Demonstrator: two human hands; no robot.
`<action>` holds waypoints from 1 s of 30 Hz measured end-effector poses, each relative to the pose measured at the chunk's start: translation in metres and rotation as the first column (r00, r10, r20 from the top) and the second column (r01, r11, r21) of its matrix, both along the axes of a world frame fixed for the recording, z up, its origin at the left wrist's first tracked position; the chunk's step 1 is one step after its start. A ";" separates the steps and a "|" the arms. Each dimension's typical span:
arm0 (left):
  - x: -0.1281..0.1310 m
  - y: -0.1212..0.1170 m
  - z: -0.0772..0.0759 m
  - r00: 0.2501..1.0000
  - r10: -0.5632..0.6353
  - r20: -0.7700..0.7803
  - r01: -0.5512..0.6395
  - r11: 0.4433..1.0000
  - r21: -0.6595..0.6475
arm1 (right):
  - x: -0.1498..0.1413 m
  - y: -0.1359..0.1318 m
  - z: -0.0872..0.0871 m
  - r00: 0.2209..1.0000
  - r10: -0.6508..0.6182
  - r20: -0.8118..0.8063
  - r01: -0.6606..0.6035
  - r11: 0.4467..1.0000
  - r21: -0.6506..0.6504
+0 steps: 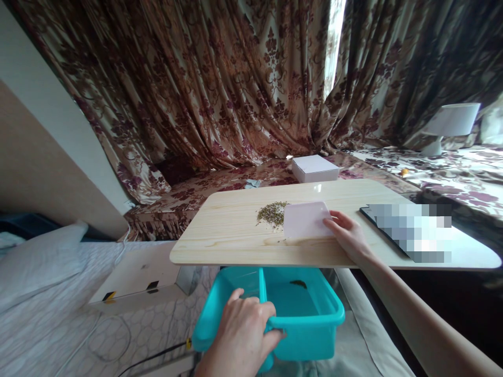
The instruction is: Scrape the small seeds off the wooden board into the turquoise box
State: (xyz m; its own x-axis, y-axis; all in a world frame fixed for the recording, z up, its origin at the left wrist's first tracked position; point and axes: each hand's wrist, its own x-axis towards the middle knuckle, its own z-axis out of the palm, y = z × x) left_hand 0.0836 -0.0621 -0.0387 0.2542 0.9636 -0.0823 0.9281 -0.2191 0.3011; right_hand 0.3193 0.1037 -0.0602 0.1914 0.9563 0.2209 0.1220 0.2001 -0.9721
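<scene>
My right hand [348, 233] pinches the right edge of a flat, pale pinkish-white plastic sheet [306, 220] above the wood-grain table [228, 246]. Just left of that sheet lies a loose pile of small greenish-brown grains [271, 213], with a few bits scattered around it. Below the table's front edge, my left hand [249, 324] grips the near rim of a turquoise divided tub [304, 337] at its divider. A small dark-green clump of grains [298, 284] lies in the tub's right compartment; much of the left compartment is hidden by my hand.
A dark-edged flat device [387, 233], partly pixelated, lies on the table's right side. Behind the table sits a white box [315, 167]. On the bed to the left are a large white case [137, 272] and cables. A lamp [451, 120] stands far right.
</scene>
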 end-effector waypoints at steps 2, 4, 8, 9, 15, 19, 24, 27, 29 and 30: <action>0.001 0.000 0.001 1.000 0.004 -0.002 -0.004 1.000 0.000 | 0.000 0.000 0.000 1.000 -0.019 -0.010 0.019 1.000 0.007; 0.001 0.000 0.002 1.000 0.006 -0.007 -0.006 1.000 -0.010 | 0.001 -0.001 0.001 0.998 -0.054 -0.029 0.055 0.998 0.015; 0.000 0.000 0.003 1.000 0.002 0.003 -0.002 1.000 -0.015 | 0.000 -0.002 0.002 0.995 -0.094 -0.037 0.095 0.995 0.013; 0.000 0.000 0.003 1.000 0.002 0.008 -0.002 1.000 -0.012 | 0.000 -0.002 0.003 0.995 -0.095 -0.033 0.096 0.995 0.011; 0.000 0.000 0.004 1.000 0.012 -0.010 -0.012 1.000 -0.011 | -0.002 -0.004 0.006 0.994 -0.106 -0.013 0.106 0.994 -0.009; 0.000 0.002 0.005 1.000 0.003 -0.027 -0.004 1.000 -0.012 | -0.001 -0.004 0.007 0.995 -0.101 0.000 0.101 0.995 -0.008; -0.001 0.002 0.003 1.000 -0.006 -0.012 0.006 1.000 -0.003 | 0.000 -0.005 0.005 0.999 -0.042 0.008 0.042 0.999 -0.015; -0.001 0.000 0.004 1.000 -0.006 -0.006 0.006 1.000 0.007 | 0.000 -0.005 0.004 0.999 -0.045 -0.022 0.045 0.999 -0.022; -0.002 -0.001 0.004 1.000 -0.006 0.000 0.006 1.000 0.010 | -0.001 -0.004 0.004 0.999 -0.038 -0.029 0.038 0.999 -0.022; -0.002 -0.001 0.003 1.000 -0.005 0.006 0.005 1.000 0.010 | -0.001 -0.004 0.004 0.999 -0.033 -0.028 0.033 0.999 -0.020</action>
